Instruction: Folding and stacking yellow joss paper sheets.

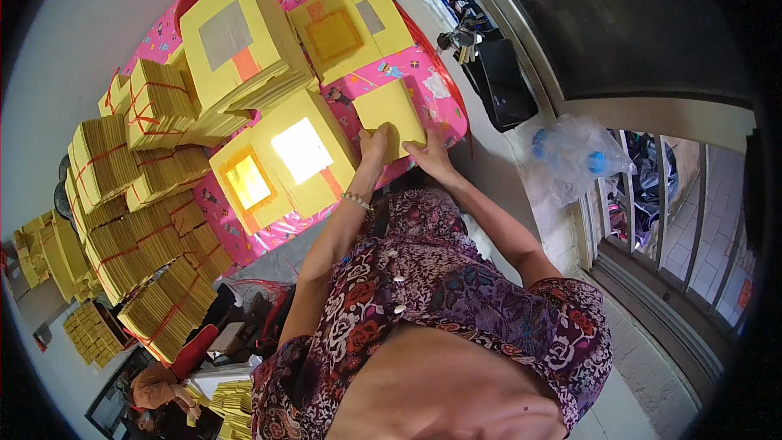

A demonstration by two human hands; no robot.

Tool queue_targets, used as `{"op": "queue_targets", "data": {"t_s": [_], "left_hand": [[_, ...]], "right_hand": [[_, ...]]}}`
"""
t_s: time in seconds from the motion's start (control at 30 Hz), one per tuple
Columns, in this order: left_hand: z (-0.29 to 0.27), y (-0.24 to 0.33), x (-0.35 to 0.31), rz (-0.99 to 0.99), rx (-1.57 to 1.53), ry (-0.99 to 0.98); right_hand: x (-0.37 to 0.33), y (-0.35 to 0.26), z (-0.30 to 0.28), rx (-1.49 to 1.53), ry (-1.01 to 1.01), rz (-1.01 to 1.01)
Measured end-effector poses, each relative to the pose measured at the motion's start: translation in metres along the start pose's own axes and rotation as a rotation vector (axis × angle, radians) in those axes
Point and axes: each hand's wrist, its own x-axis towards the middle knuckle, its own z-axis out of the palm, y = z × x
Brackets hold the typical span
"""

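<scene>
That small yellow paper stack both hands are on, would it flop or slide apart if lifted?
The small yellow stack looks like thin loose sheets with no red tie, so it would probably bend and fan apart. Both the left hand and right hand press its near edge. It seems light, and may slide on the glossy pink sheet.

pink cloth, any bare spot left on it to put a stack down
Little. One bare strip of pink cloth lies between the small yellow stack under both hands and the twin stacks above. Leftward is crowded: tall paper stacks and red-tied bundles.

bright daylight | glare on foil squares (300, 149) | fisheye bending, dark corners | sharp focus
</scene>
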Motion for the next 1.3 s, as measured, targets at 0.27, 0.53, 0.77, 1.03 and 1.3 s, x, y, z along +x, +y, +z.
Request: {"op": "queue_targets", "data": {"t_s": [0.27,0.53,0.77,1.03,1.3], "left_hand": [[-0.004,-0.019,0.023,-0.008,0.116,0.098],[0.007,-0.021,0.013,0.139,0.139,0.228],[0.008,0.019,-0.056,0.778,0.661,0.336],[-0.084,0.045,-0.147,0.911,0.583,0.034],[-0.151,0.018,-0.167,0.826,0.925,0.283]], "right_hand": [[-0.001,-0.014,-0.002,-0.109,0.053,0.019],[0.01,-0.004,-0.014,0.101,0.024,-0.006],[0.004,-0.079,-0.052,-0.006,0.171,-0.217],[-0.025,-0.165,-0.042,-0.157,-0.329,-0.649],[-0.029,-0.163,0.001,-0.426,-0.569,-0.992]]}}
